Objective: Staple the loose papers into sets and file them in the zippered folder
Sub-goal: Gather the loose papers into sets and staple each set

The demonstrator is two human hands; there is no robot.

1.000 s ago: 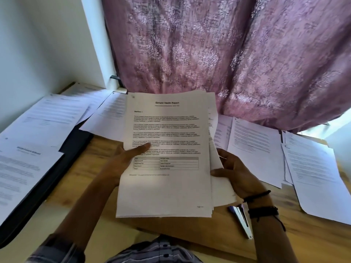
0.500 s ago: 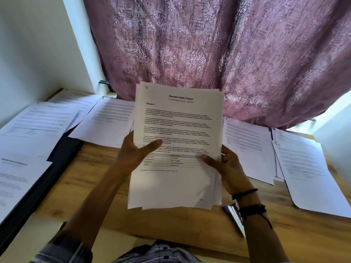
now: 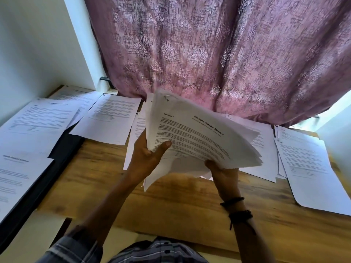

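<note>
Paper stack (image 3: pixel 199 141): up in the air over the table (image 3: pixel 180 202), tilted, top edge swung to the right, pages fanned along the right side. Top page headed "Sample Health Report", w/ "Section 1" lower on the page.

Nearest: checked sleeve (image 3: pixel 72 247) on L arm, dark wristbands (image 3: pixel 239 213) on R wrist.

L hand (image 3: pixel 146 156) clamped on the stack's left edge, thumb over the print, fingers behind. R hand (image 3: pixel 222 171) gripping from under the lower edge, fingers hidden by the pages. Hands apart, one each side of the stack.

Below & beyond: wooden table, bare in the middle. Left sheets (image 3: pixel 108 118) flat on it, overlapping. Right sheets (image 3: pixel 311 168) flat too, in a loose pile. More pages behind the stack, partly hidden.

Black folder (image 3: pixel 64 149) along the table's left side, mostly under sheets; can't tell open or zipped.

Far back: pink patterned curtain (image 3: pixel 209 54) hanging to the table's rear edge, white wall (image 3: pixel 28 54) at left.
</note>
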